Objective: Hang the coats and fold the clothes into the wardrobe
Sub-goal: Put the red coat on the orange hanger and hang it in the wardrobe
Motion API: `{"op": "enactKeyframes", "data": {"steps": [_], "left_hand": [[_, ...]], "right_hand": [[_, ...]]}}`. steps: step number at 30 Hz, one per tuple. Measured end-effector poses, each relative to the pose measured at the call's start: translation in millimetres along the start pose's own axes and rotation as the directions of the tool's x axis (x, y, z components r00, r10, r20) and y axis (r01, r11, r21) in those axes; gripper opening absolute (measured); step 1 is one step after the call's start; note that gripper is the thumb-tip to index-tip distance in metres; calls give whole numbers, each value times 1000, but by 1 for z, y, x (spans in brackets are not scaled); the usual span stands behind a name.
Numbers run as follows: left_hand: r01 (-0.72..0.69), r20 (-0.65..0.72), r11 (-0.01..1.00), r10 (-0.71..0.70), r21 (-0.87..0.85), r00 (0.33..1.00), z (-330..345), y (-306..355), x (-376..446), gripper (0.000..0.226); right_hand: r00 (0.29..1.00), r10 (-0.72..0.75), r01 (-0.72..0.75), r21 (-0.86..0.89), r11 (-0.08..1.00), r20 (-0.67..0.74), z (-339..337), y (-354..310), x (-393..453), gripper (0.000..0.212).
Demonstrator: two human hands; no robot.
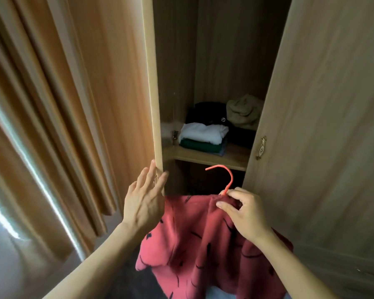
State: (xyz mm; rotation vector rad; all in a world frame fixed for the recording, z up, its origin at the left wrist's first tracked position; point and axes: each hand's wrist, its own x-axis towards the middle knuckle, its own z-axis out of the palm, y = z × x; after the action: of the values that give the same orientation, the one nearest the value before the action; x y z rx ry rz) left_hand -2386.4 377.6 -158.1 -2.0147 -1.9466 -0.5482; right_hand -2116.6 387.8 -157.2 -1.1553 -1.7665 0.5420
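Wardrobe (225, 61) fills the centre of the view, wood-grain interior, both doors swung out. Tan curtain (41, 126) hangs on the left, daylight showing along its lower edge.

Left door (152, 93) is seen edge-on. Right door (322, 126) faces the camera, with a small ornate metal handle (261, 147) near its inner edge.

Shelf (235, 159) inside holds folded clothes: white garment (203, 132) on top of a green one (197, 145), black pile (205, 112) behind them, crumpled beige item (244, 111) at back right. Below the shelf it's dark, can't tell what's there.

Left hand (144, 201): open, fingers spread, fingertips touching the left door's edge just under shelf height. Not wrapped around anything.

Right hand (245, 210): closed in a pinch on the base of the coral hanger (225, 178) hook, at the neck of the red coat (203, 244). Hook points up and left, free in the air in front of the opening, below the shelf edge, not on any rail.

Coat is red-pink with dark dash marks, draped from the hanger down in front of the wardrobe, between both forearms, outside the cabinet.
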Motion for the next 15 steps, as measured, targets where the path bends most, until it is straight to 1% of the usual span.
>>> {"op": "enactKeyframes", "data": {"steps": [6,9,12,15], "left_hand": [[65,34,998,-65,-16,997,-7,-35,-5,64],[87,40,996,-87,1,995,-7,-48,-6,62],[92,22,995,-91,-28,996,-4,-61,-9,62],[117,7,991,-117,-64,993,-4,-73,-11,61]], "right_hand": [[999,-9,10,32,999,-35,10,-18,-2,15],[1000,-15,15,31,999,-14,15,-22,-3,12],[1000,-3,4,44,999,-10,18,-25,-5,14],[1000,-8,8,19,1000,-1,24,-30,-4,15]]}}
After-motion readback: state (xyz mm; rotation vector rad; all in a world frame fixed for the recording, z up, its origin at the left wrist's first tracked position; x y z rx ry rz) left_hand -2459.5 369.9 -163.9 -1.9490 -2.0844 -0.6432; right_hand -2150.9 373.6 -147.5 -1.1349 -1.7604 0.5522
